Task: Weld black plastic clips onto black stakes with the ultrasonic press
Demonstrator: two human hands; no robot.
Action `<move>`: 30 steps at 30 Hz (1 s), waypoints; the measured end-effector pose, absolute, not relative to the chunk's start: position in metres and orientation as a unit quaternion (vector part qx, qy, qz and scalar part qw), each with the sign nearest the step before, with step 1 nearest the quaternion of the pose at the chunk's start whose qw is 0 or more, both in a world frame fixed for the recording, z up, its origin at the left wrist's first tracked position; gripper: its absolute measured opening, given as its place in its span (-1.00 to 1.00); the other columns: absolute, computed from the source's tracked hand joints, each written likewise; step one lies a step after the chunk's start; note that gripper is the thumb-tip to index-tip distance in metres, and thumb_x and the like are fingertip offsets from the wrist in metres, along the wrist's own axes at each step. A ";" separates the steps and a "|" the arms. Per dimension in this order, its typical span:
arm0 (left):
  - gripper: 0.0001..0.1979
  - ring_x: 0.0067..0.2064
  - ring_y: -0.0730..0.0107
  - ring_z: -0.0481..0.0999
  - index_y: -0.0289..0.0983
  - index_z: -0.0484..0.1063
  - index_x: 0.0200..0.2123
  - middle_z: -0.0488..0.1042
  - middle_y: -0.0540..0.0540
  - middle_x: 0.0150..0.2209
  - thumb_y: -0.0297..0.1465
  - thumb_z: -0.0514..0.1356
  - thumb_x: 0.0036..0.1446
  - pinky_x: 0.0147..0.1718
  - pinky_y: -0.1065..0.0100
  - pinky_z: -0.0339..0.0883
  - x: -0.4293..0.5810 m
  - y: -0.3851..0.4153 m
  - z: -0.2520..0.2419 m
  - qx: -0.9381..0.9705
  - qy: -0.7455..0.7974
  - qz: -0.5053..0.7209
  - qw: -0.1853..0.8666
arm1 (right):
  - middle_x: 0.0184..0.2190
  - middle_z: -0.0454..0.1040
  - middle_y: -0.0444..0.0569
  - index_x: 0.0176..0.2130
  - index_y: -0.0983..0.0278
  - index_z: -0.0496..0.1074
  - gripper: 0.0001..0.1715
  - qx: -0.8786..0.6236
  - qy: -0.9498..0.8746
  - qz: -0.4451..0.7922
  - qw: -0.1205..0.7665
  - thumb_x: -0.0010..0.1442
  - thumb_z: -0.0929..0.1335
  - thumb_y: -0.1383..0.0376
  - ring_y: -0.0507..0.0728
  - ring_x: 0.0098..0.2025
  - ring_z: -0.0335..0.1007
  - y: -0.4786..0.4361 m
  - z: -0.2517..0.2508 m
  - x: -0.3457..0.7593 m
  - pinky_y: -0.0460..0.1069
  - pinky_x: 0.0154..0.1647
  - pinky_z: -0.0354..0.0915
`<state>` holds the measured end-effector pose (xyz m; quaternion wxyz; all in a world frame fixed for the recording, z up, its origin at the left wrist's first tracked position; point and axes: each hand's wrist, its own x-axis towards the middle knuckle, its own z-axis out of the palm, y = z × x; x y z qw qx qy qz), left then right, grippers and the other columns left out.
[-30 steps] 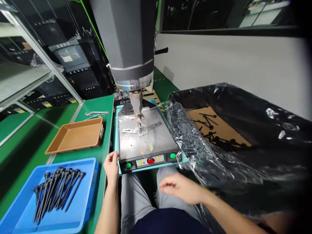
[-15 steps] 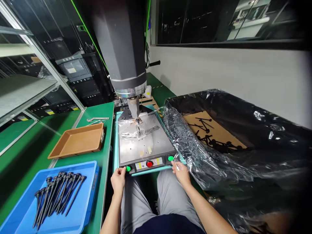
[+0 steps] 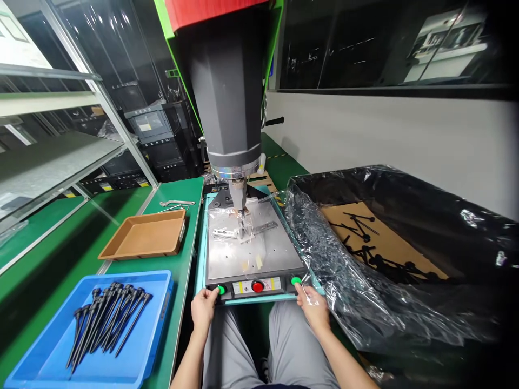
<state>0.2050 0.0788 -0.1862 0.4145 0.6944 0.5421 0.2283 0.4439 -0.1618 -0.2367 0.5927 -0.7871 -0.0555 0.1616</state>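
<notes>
My left hand [image 3: 204,309] is curled at the front left corner of a press machine's base, its thumb at the left green button [image 3: 221,290]. At the right corner my right hand [image 3: 314,307] is closed the same way, with its fingertips at the right green button [image 3: 296,280]. A glint of clear plastic shows over that hand; I cannot make out whether it is held. Between the hands sits a red button [image 3: 257,287]. Beyond them lies the metal plate [image 3: 231,261], with a fixture under clear film below the machine head [image 3: 229,119].
A blue tray [image 3: 162,319] with several black long-stemmed parts [image 3: 109,316] and a brown tray [image 3: 152,237] stand at left. Behind is a wrench [image 3: 178,203]. At right, a plastic-lined bin [image 3: 320,259] holds more black parts on cardboard [image 3: 381,227].
The view has tilted up and shifted left, so everything appears lower and further right. Both hands stay at the green buttons.
</notes>
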 end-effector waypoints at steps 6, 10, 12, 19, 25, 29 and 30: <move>-0.47 -0.63 0.47 0.23 -0.24 0.23 -0.66 0.30 0.05 -0.71 0.09 0.30 -0.20 -0.57 0.41 0.10 0.197 0.077 -0.185 0.633 0.489 0.261 0.540 | -0.59 0.40 -0.07 -0.44 0.30 0.44 -0.49 -0.750 -0.072 0.208 0.623 -0.10 0.41 -0.11 0.13 -0.45 0.36 -0.169 -0.224 0.435 -0.06 -0.54 0.21; -0.48 -0.64 0.47 0.23 -0.24 0.24 -0.67 0.30 0.05 -0.72 0.06 0.31 -0.18 -0.56 0.41 0.11 0.194 0.065 -0.175 0.631 0.480 0.264 0.550 | -0.51 0.45 -0.06 -0.34 0.31 0.47 -0.47 -0.712 -0.063 0.277 0.643 -0.21 0.47 -0.02 0.13 -0.45 0.37 -0.168 -0.221 0.423 -0.07 -0.56 0.21; -0.50 -0.64 0.47 0.24 -0.24 0.24 -0.67 0.31 0.05 -0.72 0.04 0.32 -0.17 -0.57 0.42 0.11 0.198 0.056 -0.171 0.630 0.465 0.259 0.565 | -0.50 0.45 -0.08 -0.27 0.31 0.47 -0.43 -0.674 -0.078 0.317 0.663 -0.23 0.51 0.02 0.11 -0.45 0.36 -0.164 -0.217 0.413 -0.08 -0.57 0.20; -0.58 -0.61 0.48 0.37 -0.29 0.36 -0.55 0.46 -0.05 -0.61 -0.04 0.32 -0.08 -0.60 0.46 0.15 0.238 0.024 -0.157 0.575 0.384 0.190 0.697 | -0.28 0.50 -0.07 0.04 0.14 0.34 -0.32 -0.479 -0.032 0.406 0.778 -0.01 0.47 -0.03 0.13 -0.27 0.44 -0.139 -0.184 0.389 -0.05 -0.41 0.33; -0.46 -0.24 0.26 0.60 -0.37 0.42 -0.13 0.52 -0.34 -0.07 0.00 0.21 0.07 -0.27 0.31 0.46 0.287 0.016 -0.135 0.333 0.289 0.090 0.893 | -0.26 0.51 -0.06 -0.20 0.18 0.48 -0.54 -0.425 0.041 0.383 0.819 -0.03 0.48 -0.02 0.16 -0.19 0.47 -0.135 -0.154 0.389 -0.02 -0.32 0.40; -0.55 -0.10 0.18 0.58 -0.34 0.37 -0.17 0.50 -0.32 -0.04 -0.05 0.18 0.13 -0.18 0.25 0.51 0.316 0.033 -0.120 0.157 0.256 0.171 0.938 | -0.29 0.53 -0.07 -0.24 0.19 0.51 -0.56 -0.418 0.026 0.384 0.823 -0.09 0.53 0.03 0.13 -0.23 0.47 -0.154 -0.135 0.390 -0.04 -0.34 0.38; -0.61 -0.10 0.20 0.58 -0.33 0.36 -0.18 0.51 -0.30 -0.05 -0.10 0.17 0.16 -0.18 0.28 0.52 0.320 0.039 -0.117 0.124 0.264 0.214 0.932 | -0.31 0.53 -0.07 -0.24 0.20 0.51 -0.56 -0.424 0.021 0.379 0.822 -0.09 0.53 0.04 0.13 -0.26 0.46 -0.159 -0.132 0.391 -0.04 -0.35 0.38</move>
